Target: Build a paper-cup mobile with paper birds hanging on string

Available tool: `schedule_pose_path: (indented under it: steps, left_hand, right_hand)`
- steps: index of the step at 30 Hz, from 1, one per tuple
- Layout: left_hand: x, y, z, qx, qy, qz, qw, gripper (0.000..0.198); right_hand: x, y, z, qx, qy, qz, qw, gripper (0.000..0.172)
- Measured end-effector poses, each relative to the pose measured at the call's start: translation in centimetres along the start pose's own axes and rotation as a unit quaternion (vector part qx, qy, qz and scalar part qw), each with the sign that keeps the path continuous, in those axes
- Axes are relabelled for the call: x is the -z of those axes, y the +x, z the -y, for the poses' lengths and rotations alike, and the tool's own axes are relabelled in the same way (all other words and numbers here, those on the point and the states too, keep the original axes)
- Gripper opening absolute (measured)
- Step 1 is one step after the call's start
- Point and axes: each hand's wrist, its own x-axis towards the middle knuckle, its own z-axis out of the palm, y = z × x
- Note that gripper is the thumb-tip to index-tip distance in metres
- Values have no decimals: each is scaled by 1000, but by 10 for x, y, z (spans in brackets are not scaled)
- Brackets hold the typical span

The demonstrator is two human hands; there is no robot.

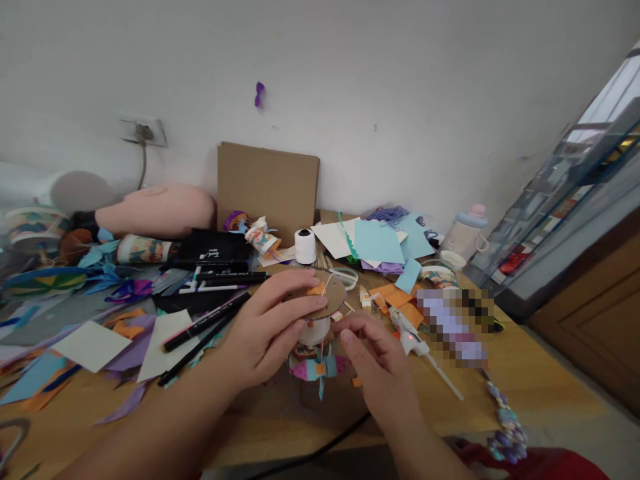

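My left hand (273,327) is closed on a round brown cardboard disc (333,297), its fingers lying across the disc's left part. Beneath the disc is a whitish cup (316,332), partly covered by my fingers. A pink, blue and orange paper piece (320,368) hangs below the cup. My right hand (373,353) is at the cup's right side, thumb and fingers bent close together near the disc's lower edge. Whatever its fingertips hold is too small to make out. A thin pale string (327,287) shows on top of the disc.
A glue gun (409,335) lies right of my right hand. Black markers (205,323) and cut paper (93,345) cover the left side. A white thread spool (305,247), blue sheets (377,241) and a cardboard sheet (267,193) stand or lie at the back. A dark cable (335,443) crosses the front edge.
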Motion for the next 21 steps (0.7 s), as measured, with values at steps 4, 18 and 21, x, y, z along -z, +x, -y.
schedule_pose_path:
  steps: [4, 18, 21]
  left_hand:
    - [0, 0, 0, 5, 3, 0, 1000, 42]
    - [0, 1, -1, 9, 5, -10, 1000, 40]
    - [-1, 0, -1, 10, 7, -11, 1000, 40]
  right_hand:
    - [3, -1, -7, -9, -17, -12, 1000, 15]
    - [1, -17, -14, -15, -68, 38, 997, 7]
    - [0, -18, -15, -18, -66, 48, 997, 10]
